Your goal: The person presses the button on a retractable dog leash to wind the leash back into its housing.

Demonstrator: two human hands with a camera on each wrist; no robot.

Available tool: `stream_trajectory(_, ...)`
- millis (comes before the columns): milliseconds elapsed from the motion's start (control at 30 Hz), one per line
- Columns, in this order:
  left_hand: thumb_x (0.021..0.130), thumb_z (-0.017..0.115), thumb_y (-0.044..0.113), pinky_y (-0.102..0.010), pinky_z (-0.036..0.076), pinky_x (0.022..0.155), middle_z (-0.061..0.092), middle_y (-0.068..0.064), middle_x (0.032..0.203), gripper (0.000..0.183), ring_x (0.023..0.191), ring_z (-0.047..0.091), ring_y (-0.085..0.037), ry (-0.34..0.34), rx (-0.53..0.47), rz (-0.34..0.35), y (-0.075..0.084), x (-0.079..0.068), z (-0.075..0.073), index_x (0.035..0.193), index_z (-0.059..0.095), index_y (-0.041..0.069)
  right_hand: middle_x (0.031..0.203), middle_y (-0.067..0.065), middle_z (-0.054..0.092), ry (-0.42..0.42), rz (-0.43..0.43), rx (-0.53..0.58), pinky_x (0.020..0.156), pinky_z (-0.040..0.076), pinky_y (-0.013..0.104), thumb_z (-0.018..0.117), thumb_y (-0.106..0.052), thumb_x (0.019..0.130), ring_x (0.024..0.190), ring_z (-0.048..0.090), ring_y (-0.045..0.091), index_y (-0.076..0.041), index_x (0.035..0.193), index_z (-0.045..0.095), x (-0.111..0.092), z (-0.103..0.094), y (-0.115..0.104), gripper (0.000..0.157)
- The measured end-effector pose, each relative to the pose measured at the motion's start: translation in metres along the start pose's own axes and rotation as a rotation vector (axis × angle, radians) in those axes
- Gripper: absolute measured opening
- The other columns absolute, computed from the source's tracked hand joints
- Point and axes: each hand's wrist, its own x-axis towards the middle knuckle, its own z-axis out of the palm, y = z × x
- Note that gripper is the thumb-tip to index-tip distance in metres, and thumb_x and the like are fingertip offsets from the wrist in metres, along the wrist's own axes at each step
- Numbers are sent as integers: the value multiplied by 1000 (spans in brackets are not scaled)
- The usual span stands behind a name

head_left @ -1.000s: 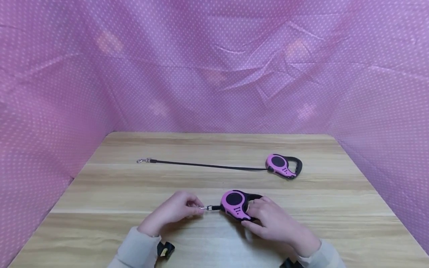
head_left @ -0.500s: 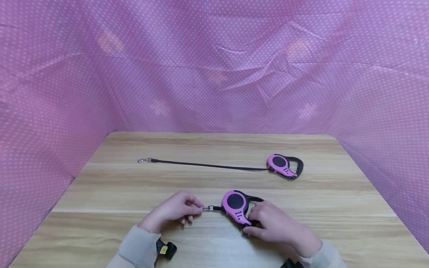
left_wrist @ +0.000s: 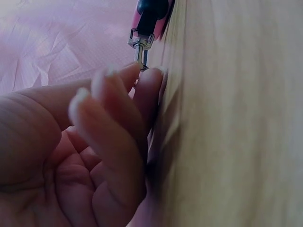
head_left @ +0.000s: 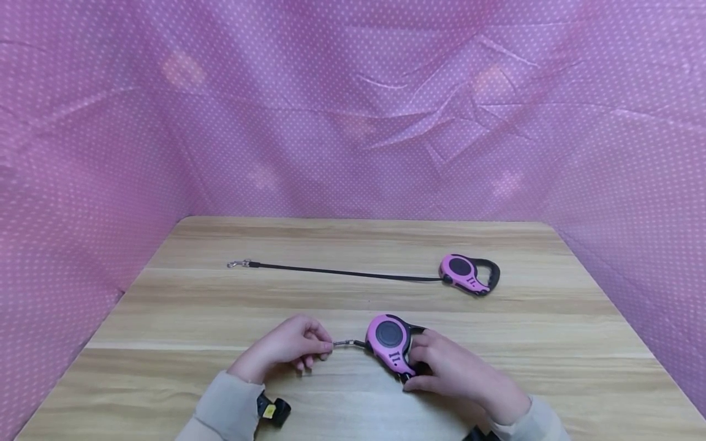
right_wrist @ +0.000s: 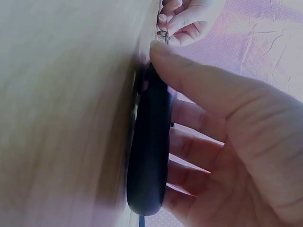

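Note:
A pink and black retractable dog leash lies near the front of the table, its round casing between the two hands. My right hand grips it at the black loop handle, fingers reaching into the loop and thumb at its lower end. In the right wrist view the thumb presses the dark handle, edge on to the camera. Between thumb and fingertip, my left hand pinches the end of the leash's metal snap hook. The left wrist view shows this hook partly hidden by the fingertips.
Farther back lies a second pink and black retractable leash. Its black strap is drawn out leftward to a metal hook. Pink dotted cloth surrounds the wooden table at the back and sides.
The held leash has turned slightly, its handle end swinging nearer the person, and my right hand has shifted with it. My left hand keeps its pinch on the hook.

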Motion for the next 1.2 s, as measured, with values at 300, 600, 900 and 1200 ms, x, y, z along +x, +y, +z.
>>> stream_trajectory(300,90,72,24,-26,53,50,69,-5,78,25,55,57,-12,59,49,-12,3,-1,-3,106,65,5,92,-12,58,98,-13,50,79,51,26,79,-50,77,86,50,3,-18,91,72,-4,-1,7,35)
stream_trajectory(600,93,67,29,-30,56,64,68,-7,93,36,70,62,-16,88,-48,8,-6,0,-20,117,62,3,87,-10,66,263,-9,125,76,52,28,77,-28,86,83,59,8,-18,89,71,-4,-10,20,12)
stream_trajectory(900,97,62,24,-23,50,59,68,-11,94,37,70,57,-13,237,-94,46,-10,-1,-36,123,60,-2,89,-14,66,322,208,202,83,56,34,74,-24,88,87,62,5,-19,94,71,-5,-15,37,9)
stream_trajectory(1200,98,61,24,-22,49,59,68,-9,94,37,68,55,-12,371,-148,18,-12,-1,-46,124,59,-2,91,-8,68,384,322,200,81,55,37,74,-22,88,88,62,11,-18,93,71,-8,-18,48,7)
